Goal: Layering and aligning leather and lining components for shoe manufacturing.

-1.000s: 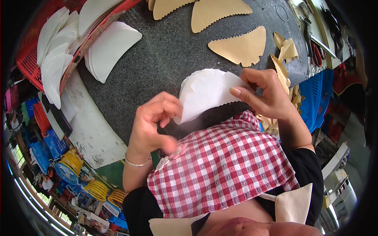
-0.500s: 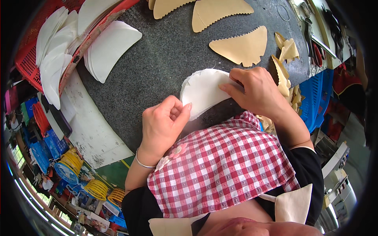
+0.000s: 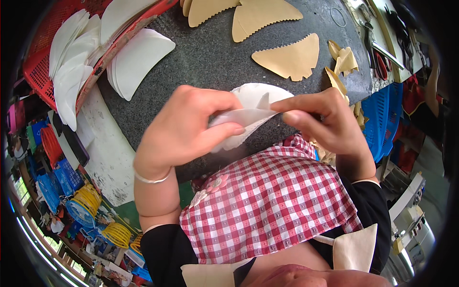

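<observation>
A thin white curved piece point(image 3: 245, 116), fabric or paper, is lifted and bent between my two hands. My left hand point(image 3: 189, 125) pinches its left end, thumb below and fingers behind. At the other end, the thumb and fingers of my right hand point(image 3: 325, 117) close on its tip. Just behind it, a stack of similar white pieces point(image 3: 256, 89) lies on the dark grey speckled table point(image 3: 201, 62), partly covered by my hands and the raised piece. Farther back lies a tan piece point(image 3: 290, 57) with one zigzag edge.
More tan zigzag-edged pieces point(image 3: 263, 20) lie at the back. Crumpled tan scraps point(image 3: 346, 62) sit at the right, near a blue basket point(image 3: 386, 112) and red-handled scissors point(image 3: 381, 67). A red basket point(image 3: 40, 71) of white pieces stands far left, beside another white stack point(image 3: 141, 60).
My left hand has moved up and right. Both hands have raised a white piece off the stack and bent it between them, where before they touched the stack's edges.
</observation>
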Demonstrator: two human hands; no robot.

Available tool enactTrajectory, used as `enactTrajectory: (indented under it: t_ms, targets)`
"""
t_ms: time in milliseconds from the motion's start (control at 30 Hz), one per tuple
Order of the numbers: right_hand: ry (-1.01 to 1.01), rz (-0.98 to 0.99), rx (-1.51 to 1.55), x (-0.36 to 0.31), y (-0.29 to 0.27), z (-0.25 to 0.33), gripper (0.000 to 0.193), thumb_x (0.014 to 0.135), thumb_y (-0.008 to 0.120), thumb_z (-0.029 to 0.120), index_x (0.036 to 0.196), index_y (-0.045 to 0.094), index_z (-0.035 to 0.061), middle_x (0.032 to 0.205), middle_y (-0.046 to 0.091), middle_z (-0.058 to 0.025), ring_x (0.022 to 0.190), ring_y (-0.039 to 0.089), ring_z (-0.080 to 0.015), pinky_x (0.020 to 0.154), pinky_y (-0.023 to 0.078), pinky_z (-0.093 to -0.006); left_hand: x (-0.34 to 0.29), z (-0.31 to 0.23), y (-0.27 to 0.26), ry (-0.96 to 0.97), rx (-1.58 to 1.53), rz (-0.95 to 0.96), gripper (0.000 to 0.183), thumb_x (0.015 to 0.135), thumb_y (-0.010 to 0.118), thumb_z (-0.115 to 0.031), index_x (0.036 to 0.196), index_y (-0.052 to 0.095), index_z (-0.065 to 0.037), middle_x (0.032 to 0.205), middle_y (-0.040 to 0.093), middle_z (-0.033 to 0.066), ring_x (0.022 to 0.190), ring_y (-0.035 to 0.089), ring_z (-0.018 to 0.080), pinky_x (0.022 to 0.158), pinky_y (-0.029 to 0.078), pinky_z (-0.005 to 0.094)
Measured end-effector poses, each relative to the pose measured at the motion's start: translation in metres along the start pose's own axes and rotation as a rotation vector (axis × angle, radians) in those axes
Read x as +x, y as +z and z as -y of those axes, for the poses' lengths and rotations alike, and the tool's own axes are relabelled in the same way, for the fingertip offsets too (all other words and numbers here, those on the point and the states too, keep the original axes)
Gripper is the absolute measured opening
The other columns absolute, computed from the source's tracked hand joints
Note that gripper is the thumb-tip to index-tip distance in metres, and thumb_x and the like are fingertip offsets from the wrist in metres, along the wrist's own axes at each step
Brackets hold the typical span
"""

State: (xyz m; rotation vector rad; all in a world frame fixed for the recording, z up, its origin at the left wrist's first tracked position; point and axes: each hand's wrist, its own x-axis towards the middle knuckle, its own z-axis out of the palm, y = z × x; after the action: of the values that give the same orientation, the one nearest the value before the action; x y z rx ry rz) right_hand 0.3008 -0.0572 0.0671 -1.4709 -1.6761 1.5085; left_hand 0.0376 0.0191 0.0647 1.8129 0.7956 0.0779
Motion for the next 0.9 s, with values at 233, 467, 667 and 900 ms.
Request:
enactTrajectory:
  t_ms: [233,467,667,900]
  targets:
    - [-0.055,0.103,0.422,0.014,0.005,-0.038,0.060,0.105,0.056,0.048,0.145,0.053,0.0037,0.114,0.069,-0.0142,0.113,0.062,-0.0184,0.076,0.053,-0.0270,-0.003,0.002,0.024,0.535,-0.361,-0.453,0.011,0.082,0.079,-0.013,0.075,0.071,-0.012,0.083,0.078,0.0078,0.084,0.075,0.0214,0.085,0.044,0.0350]
    - [-0.052,-0.218,-0.239,0.026,0.015,-0.046,0.040,0.088,0.080,0.016,0.122,0.062,0.0068,0.074,0.064,-0.0055,0.060,0.061,-0.0146,0.057,0.048,-0.0284,-0.007,0.053,0.054,0.472,0.418,-0.395,0.020,0.084,0.067,0.002,0.083,0.075,-0.016,0.105,0.079,-0.0003,0.115,0.072,0.0215,0.101,0.042,0.0420]
    - [-0.385,-0.624,-0.894,0.052,0.000,-0.063,0.038,0.080,0.082,0.026,0.112,0.069,0.0098,0.102,0.064,-0.0048,0.099,0.065,-0.0251,0.074,0.055,-0.0358,0.006,0.064,0.052,0.487,0.432,-0.380,0.017,0.085,0.068,0.001,0.078,0.073,-0.014,0.105,0.079,-0.0010,0.115,0.072,0.0202,0.104,0.044,0.0446]
    - [-0.463,-0.533,-0.926,0.065,0.000,-0.063,0.022,0.079,0.065,-0.003,0.097,0.069,0.0068,0.086,0.059,-0.0079,0.086,0.062,-0.0287,0.072,0.052,-0.0401,0.027,0.057,0.019,0.596,0.384,-0.268,0.017,0.077,0.069,0.002,0.069,0.065,-0.013,0.099,0.079,-0.0017,0.114,0.071,0.0205,0.100,0.048,0.0432]
